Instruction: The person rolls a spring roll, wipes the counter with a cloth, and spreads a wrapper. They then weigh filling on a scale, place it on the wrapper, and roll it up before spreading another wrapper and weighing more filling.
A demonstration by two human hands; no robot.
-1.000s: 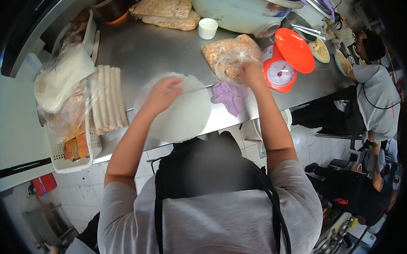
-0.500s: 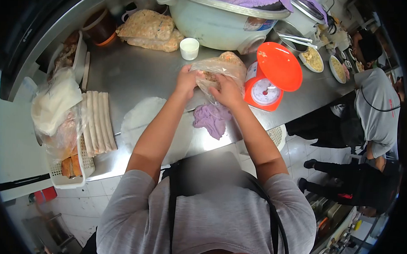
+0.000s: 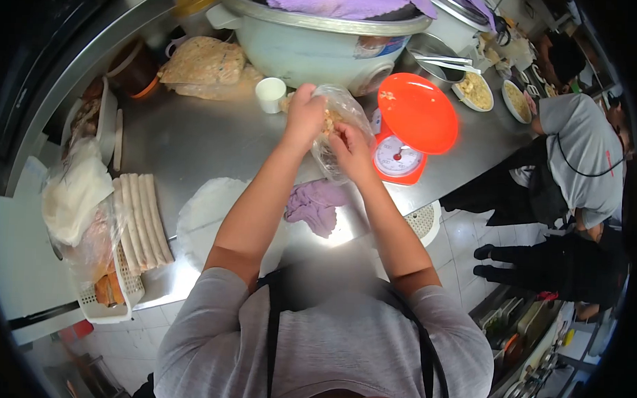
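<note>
A clear plastic bag (image 3: 349,110) with pale, orange-flecked filling (image 3: 329,121) is held between my hands above the steel counter. My left hand (image 3: 305,120) is closed on the bag's left side. My right hand (image 3: 351,149) grips the lower right of the bag, its fingertips against the filling at the opening; my palm hides part of it. Just right of the bag stands an orange kitchen scale (image 3: 398,160), its orange pan (image 3: 421,117) carrying a few small bits near the left rim. Below my hands lies a crumpled purple cloth (image 3: 312,207).
Behind my left hand stand a white cup (image 3: 270,95) and a large lidded tub (image 3: 296,47). Bagged filling (image 3: 204,62) lies at the back left. Pale rolls (image 3: 144,221) rest by a white basket (image 3: 129,301). Thin round sheets (image 3: 212,220) lie nearer. A co-worker (image 3: 583,155) stands right.
My left hand has come up and is more closed on the bag, which now stands more upright. The camera view has shifted, so the counter items appear lower and further left.
</note>
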